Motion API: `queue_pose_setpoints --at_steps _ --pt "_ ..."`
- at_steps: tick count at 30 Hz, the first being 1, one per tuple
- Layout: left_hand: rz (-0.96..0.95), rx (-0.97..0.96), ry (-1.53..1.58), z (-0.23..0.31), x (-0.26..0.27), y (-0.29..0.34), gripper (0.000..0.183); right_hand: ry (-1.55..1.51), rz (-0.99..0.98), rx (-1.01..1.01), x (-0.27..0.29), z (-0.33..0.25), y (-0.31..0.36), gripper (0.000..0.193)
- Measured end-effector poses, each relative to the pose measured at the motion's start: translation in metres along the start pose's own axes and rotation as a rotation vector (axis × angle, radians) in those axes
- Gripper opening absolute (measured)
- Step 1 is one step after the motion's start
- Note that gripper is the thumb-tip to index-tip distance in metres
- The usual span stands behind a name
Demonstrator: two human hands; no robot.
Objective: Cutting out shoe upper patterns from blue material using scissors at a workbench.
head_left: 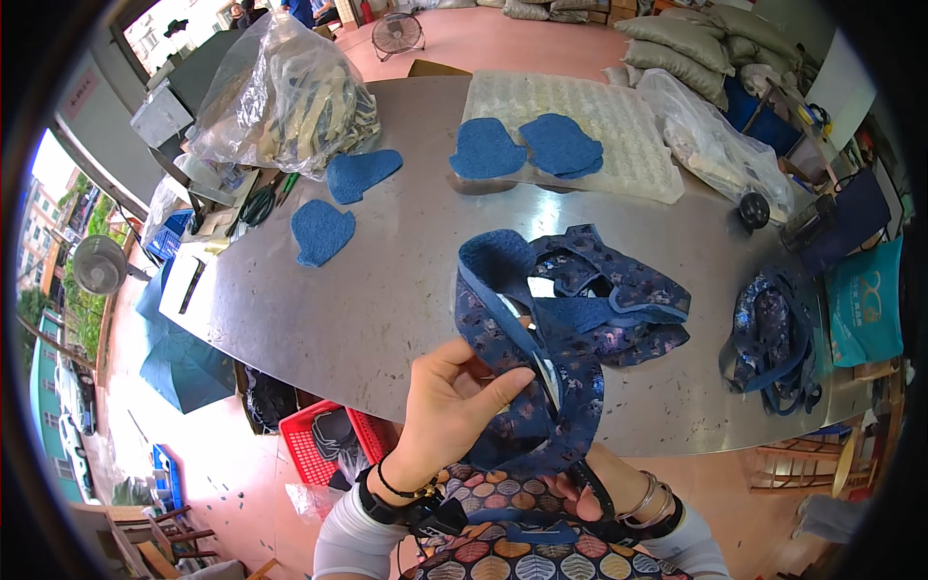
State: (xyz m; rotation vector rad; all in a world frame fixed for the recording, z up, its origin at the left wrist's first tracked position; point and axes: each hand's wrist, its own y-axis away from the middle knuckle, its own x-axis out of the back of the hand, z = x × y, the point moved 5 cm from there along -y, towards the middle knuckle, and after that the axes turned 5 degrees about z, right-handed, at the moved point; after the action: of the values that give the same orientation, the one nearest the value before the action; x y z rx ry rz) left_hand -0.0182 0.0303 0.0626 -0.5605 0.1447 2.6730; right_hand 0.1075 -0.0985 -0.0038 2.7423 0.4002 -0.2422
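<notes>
Between the thumb and fingers of my left hand [459, 401] is the edge of a dark blue patterned fabric piece [570, 387], lined with lighter blue fleece. The piece is a chain of joined, curling strips and loops that spreads over the near table edge. Low at its near end, my right hand [578, 498] is partly covered by the fabric. Its fingers look curled around a dark curved strip [594, 488] that I cannot make out. Beyond lie blue fleece cutouts: one rounded [324, 233], one elongated [362, 174], and others [488, 150] farther back.
The metal table [406, 290] holds a clear bag of fabric scraps [290, 106] at the back left and a bumpy translucent sheet [628, 155] at the back. Another patterned bundle [770, 338] and a teal bag [865, 304] lie right. A red basket [314, 449] stands below left.
</notes>
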Motion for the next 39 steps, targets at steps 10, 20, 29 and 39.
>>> queue_pose_setpoints --at_steps 10,20,29,39 --pt "-0.137 0.076 0.015 0.004 -0.006 0.001 0.044 -0.176 -0.192 -0.112 0.002 0.023 0.003 0.069" --pt "-0.153 0.075 0.038 0.003 -0.005 -0.001 0.045 -0.04 -0.134 -0.111 0.003 0.009 0.003 0.055" --pt "-0.147 0.108 0.011 0.006 -0.003 -0.001 0.044 0.2 0.05 0.016 0.015 0.001 0.001 0.095" --pt "0.001 0.093 -0.012 0.003 0.01 -0.002 0.023 0.241 0.035 0.019 0.009 -0.024 0.001 0.09"
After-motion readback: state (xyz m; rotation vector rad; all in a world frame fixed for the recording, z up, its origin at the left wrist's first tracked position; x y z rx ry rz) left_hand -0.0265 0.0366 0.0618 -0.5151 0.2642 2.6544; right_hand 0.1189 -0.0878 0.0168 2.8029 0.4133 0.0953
